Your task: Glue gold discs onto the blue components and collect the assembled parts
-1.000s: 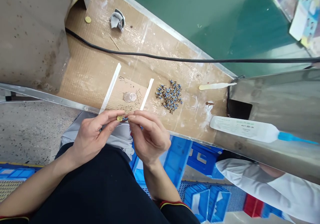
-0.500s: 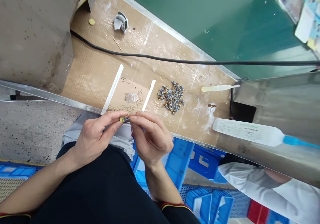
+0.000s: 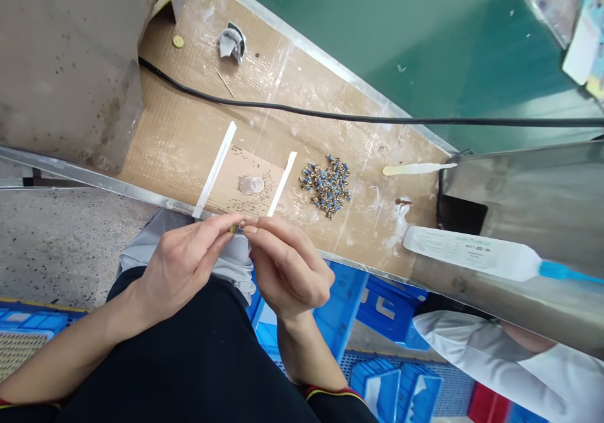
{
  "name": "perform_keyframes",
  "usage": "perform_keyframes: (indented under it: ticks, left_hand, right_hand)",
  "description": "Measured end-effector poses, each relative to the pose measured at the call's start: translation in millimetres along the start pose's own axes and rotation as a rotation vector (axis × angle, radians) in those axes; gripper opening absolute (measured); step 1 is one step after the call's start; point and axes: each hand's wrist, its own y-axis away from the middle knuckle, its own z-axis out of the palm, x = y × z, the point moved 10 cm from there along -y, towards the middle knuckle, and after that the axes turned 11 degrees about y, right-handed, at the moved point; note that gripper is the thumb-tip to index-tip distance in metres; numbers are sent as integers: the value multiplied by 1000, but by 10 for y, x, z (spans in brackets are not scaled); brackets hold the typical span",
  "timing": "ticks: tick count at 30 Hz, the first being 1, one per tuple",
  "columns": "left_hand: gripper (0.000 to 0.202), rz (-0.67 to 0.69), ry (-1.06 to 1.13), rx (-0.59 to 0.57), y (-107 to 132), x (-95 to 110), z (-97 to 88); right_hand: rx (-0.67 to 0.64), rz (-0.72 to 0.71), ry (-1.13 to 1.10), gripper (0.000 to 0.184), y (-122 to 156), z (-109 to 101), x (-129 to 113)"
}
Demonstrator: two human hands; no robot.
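My left hand (image 3: 182, 265) pinches a small yellow piece (image 3: 233, 228) between thumb and forefinger, just past the front edge of the bench. My right hand (image 3: 287, 262) is closed with its fingertips against the same spot, on a small blue part that is mostly hidden by the fingers. Both hands' fingertips meet there. Beyond them lies a taped-down card (image 3: 224, 193) scattered with tiny dark bits, and on it sits a small clear plastic dish (image 3: 251, 185). To the right is a heap of small blue and brass-coloured parts (image 3: 328, 185).
A black cable (image 3: 302, 112) crosses the bench. Behind it lie a round yellow disc (image 3: 178, 41), a crumpled grey scrap (image 3: 231, 44) and a thin stick (image 3: 226, 85). At right are a pale spatula-like strip (image 3: 415, 169) and a white glue bottle (image 3: 472, 253). A person's white sleeve (image 3: 509, 360) shows lower right.
My fingers have closed further over the yellow piece and blue part, so less of both shows. My left hand has turned slightly. The whole view has shifted a little.
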Motion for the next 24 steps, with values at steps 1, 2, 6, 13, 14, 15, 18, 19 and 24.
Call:
perform_keyframes:
  ticks: [1,2,6,13,14,15,18,19,24]
  left_hand:
    - [30,22,-29,2,-2,30,-1]
    - [29,40,-54,3,-3,55,-2]
    - [29,81,-96,-2,-6,107,5]
    - [28,97,-93,-15,-15,131,21]
    - [27,100,-94,-16,-16,134,24]
    - [27,102,-94,-18,-16,139,27]
    - [26,103,-88,-14,-14,160,24]
    - [26,97,-81,-12,-12,164,22]
    - [27,47,-25,0,4,149,14]
  right_hand:
    - [1,-8,3,46,6,-3,-9]
    - [2,-12,8,46,11,-6,-13]
    - [5,-20,14,46,20,-16,-10]
    - [-7,-5,12,48,21,-34,-5]
    - [-11,-4,19,49,26,-36,-4]
    - [-14,-8,26,50,32,-37,-6]
    - [-7,-44,59,55,53,-47,-27]
    - [0,-64,69,57,63,-51,-41]
    - [55,-145,87,61,154,-83,-126]
